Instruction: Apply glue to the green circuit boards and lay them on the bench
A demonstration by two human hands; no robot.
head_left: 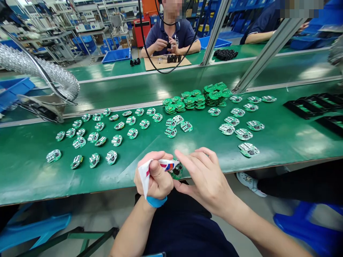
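Observation:
My left hand [158, 184], with a blue band at the wrist, is closed round a white squeeze tube [164, 164] printed in red and blue. Its narrow tip points right, over a small green circuit board [177, 172] near the table's front edge. Thumb and forefinger of my right hand [207, 175] hold that board by its edge, with the other fingers bent above. Part of the board is hidden by my hands and the tube. Whether anything comes out of the tip is too small to tell.
Many loose boards [117, 140] lie on the green tabletop [139, 157] to the left, more boards [243, 134] to the right. Stacked boards [217, 93] stand behind. Black trays [305, 107] sit far right, a silver duct [50, 67] far left. Across the bench a person [174, 39] handles small parts.

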